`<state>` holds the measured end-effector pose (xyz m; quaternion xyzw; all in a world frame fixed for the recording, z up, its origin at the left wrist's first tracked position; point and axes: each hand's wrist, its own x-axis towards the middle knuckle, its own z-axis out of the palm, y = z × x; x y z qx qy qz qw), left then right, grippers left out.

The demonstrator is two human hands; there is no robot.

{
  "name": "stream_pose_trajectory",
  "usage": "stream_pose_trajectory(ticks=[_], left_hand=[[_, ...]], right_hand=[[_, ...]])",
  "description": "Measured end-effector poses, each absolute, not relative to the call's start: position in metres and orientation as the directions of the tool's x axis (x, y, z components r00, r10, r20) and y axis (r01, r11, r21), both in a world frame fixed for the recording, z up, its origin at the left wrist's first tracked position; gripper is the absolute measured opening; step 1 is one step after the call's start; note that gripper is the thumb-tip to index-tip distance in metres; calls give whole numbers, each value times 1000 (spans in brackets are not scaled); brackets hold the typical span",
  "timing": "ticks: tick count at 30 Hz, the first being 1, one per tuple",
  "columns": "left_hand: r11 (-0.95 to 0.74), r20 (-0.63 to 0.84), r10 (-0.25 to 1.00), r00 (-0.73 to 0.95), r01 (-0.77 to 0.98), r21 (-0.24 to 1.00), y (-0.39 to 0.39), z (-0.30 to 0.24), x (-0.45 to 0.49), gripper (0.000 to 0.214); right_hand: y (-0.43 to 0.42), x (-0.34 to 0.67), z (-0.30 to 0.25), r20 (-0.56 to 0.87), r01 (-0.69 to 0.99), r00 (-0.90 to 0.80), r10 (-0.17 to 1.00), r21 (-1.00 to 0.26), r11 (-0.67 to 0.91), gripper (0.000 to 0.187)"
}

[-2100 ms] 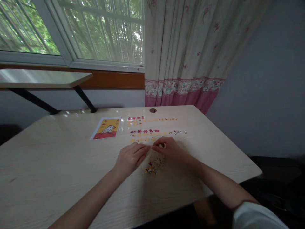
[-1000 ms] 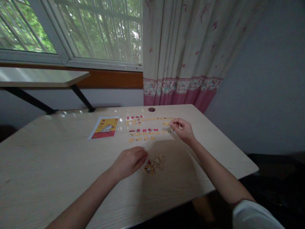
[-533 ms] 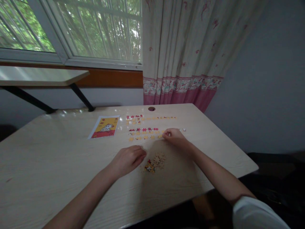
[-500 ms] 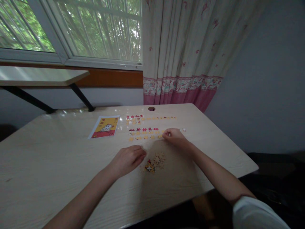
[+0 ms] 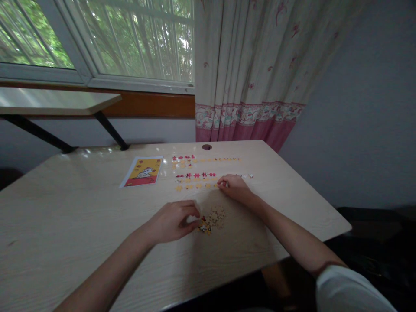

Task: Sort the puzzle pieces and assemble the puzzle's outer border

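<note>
Two hands by tan-and-red joined jigsaw cluster (image 5: 213, 217): left hand (image 5: 172, 221) curled narrow, touching its left edge; right hand (image 5: 234, 189) beyond it, pinched at yellow loose-piece row (image 5: 195, 186), contents untellable. Risk: forearm could scatter row.

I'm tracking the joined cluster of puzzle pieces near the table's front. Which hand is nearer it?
Left. The left hand is beside the cluster, at its left edge; the right hand is beyond it, at the rows.

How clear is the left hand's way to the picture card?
Probably yes: the left hand rests by the joined pieces; only bare table lies between it and the picture card.
</note>
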<state>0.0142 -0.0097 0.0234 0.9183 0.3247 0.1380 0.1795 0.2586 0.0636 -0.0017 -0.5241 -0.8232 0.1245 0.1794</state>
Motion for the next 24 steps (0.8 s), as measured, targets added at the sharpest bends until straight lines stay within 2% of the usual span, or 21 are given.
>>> stream_pose_trajectory(ticks=[3,6,8,11,14,17,24], left_hand=[[-707,95,644,759,545,451,-12,25,17,13],[-697,59,654,755,570,434,-14,26,18,13],[-693,51,661,749,584,423,-14,25,18,12],[-692,50,659,750,580,430,-16,25,20,9],[-691,64,657,751,566,450,-17,24,21,11],[-694,131,670,731,553,461,-15,24,21,10],[-693,385,721,577,584,423,-5,19,12,8]], right_hand=[[63,258,-2,182,818,-396,900,-376,436,14],[58,258,-2,257,792,-428,867,-355,496,13],[52,255,-2,284,739,-516,808,-330,588,13],[41,249,2,247,616,-689,681,-296,730,13],[31,243,8,245,538,-763,599,-274,797,13],[24,239,12,302,492,-774,557,-268,828,14],[19,235,9,414,442,-765,493,-220,870,13]])
